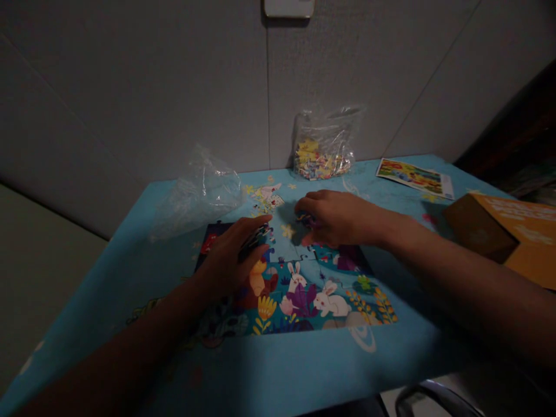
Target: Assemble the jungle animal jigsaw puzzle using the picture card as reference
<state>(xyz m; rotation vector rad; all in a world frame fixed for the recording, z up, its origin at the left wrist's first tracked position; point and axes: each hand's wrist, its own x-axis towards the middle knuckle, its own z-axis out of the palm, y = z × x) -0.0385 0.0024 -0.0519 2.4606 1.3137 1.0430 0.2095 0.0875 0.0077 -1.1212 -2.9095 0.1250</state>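
A partly assembled jigsaw puzzle (299,313) lies on the table, showing white rabbits, flowers and leaves. Its lower rows are joined, and a gap opens at the top middle. Over its left side, my left hand (226,255) is curled, with dark puzzle pieces (253,238) between thumb and fingers. My right hand (336,215) hovers above the upper right of the gap, its fingers closed around a dark puzzle piece (306,220). The hand partly hides that piece. My left forearm covers the puzzle's lower left corner.
Against the wall stands a clear bag (324,156) of yellowish puzzle pieces. A crumpled clear bag (204,194) lies at the back left. A picture card (414,178) and an orange box (516,231) are on the right. The blue patterned tablecloth (299,370) covers the table.
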